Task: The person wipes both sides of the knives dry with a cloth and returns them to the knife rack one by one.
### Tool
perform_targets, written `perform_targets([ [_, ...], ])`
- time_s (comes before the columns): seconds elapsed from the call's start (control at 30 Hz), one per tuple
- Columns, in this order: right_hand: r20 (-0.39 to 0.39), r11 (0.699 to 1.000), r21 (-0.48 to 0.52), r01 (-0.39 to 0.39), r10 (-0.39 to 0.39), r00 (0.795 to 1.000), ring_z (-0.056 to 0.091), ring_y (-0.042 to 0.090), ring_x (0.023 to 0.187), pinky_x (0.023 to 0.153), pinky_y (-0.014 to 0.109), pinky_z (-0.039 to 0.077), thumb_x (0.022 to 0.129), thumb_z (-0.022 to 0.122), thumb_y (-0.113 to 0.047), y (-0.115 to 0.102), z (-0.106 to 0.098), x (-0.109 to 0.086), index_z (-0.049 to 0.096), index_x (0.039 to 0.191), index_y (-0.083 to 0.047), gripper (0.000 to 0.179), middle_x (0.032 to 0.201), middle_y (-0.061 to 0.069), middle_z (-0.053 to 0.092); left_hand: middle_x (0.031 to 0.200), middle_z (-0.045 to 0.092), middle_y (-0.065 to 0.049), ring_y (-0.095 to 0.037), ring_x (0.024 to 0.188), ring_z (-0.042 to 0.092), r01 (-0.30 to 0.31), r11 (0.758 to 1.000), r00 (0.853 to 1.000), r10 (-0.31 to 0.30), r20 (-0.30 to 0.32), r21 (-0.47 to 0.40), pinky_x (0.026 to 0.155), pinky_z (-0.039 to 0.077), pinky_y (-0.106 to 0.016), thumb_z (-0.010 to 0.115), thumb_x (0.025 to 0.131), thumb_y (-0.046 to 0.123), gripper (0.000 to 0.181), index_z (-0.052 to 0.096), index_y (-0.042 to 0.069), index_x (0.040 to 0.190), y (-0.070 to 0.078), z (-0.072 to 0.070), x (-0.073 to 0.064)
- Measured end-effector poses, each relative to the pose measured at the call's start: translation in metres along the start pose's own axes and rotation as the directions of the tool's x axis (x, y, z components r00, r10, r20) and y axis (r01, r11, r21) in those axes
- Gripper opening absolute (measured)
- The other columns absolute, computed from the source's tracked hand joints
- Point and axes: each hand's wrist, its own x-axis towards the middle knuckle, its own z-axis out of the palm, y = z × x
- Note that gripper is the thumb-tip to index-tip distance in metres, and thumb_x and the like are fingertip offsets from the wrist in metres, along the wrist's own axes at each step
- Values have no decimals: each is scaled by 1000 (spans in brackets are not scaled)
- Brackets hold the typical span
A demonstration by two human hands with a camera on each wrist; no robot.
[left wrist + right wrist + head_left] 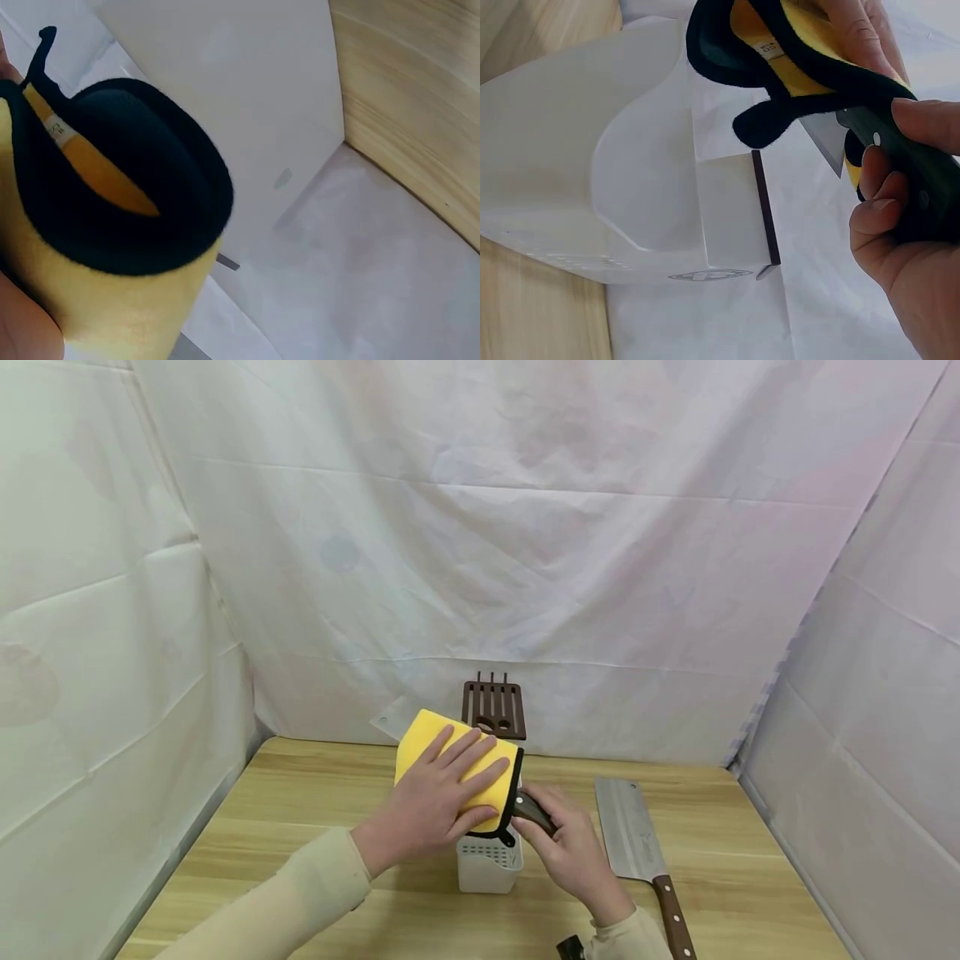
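Note:
My right hand [566, 843] grips the dark handle [534, 812] of a knife, fingers curled round it with the thumb along the top. A yellow cloth [423, 735] with black trim and a hanging loop is folded over the blade. One blade corner [388, 720], with a small hole, sticks out past the cloth's far left side; a sliver of blade [825, 139] also shows beside the handle. My left hand [442, 793] lies on the cloth with its fingers straight and spread. In the left wrist view the cloth's rolled edge [150, 255] makes a loose loop.
Below the hands stands a white knife holder [486, 872] with a dark brown slotted top [492, 710]. To the right, a cleaver [633, 835] with a brown riveted handle lies on the wooden table [315, 793]. White sheets [487, 568] hang at the back and sides.

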Motion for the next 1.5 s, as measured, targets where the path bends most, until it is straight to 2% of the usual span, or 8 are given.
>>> perform_targets([
  [0.2,5,1000,10,-4,4,1000,64,10,89,70,27,54,94,73,-3,0,0,0,71,122,-6,29,112,6,73,155,51,-13,-31,145,46,-33,999,997,34,-63,20,123,30,-56,24,109,60,65,52,20,152,-12,5,-6],
  [0.3,12,1000,20,-11,11,1000,62,8,85,68,26,54,95,72,-4,0,-1,-1,71,121,-6,26,108,6,73,151,55,-11,-30,141,51,-52,997,993,57,-99,55,121,35,-54,46,104,60,61,54,20,149,-20,8,-9],
  [0.4,10,999,38,-23,23,1000,61,6,81,65,25,53,96,72,-3,-1,-2,-2,71,121,-4,25,105,6,73,148,57,-9,-29,137,54,-59,994,991,68,-114,87,120,37,-52,72,91,56,68,56,20,147,-28,8,-11],
  [0.5,1,998,59,-11,11,1000,60,6,80,65,25,54,96,70,-1,0,-4,-4,71,121,-2,25,104,8,74,146,59,-8,-28,135,56,-54,993,990,67,-122,109,119,38,-51,83,82,51,73,58,22,144,-35,7,-12],
  [0.93,15,987,152,-57,55,998,61,8,84,69,26,55,97,66,3,4,-13,-11,70,124,1,27,112,16,73,144,60,-12,-32,134,56,-15,995,995,24,-95,98,118,38,-54,84,82,44,68,59,20,141,-58,-5,-17],
  [1.1,25,981,188,-49,45,999,60,8,81,67,26,55,97,64,4,1,-14,-9,70,123,2,26,108,17,72,142,61,-11,-31,134,55,-33,997,995,40,-90,71,119,37,-55,84,83,43,67,60,19,141,-53,-7,-16],
  [1.27,49,976,197,-92,84,995,59,8,77,65,26,55,100,64,0,-1,-11,-6,71,124,1,25,100,12,71,140,62,-9,-31,131,58,-72,996,991,78,-108,59,117,39,-55,77,86,51,62,62,19,138,-41,-6,-10],
  [1.5,53,974,211,-85,75,996,60,7,75,62,26,54,100,61,1,-1,-11,-6,71,120,3,22,90,9,69,138,63,-7,-29,130,58,-72,996,992,77,-103,59,117,39,-54,77,85,56,62,63,20,135,-29,-6,-4],
])
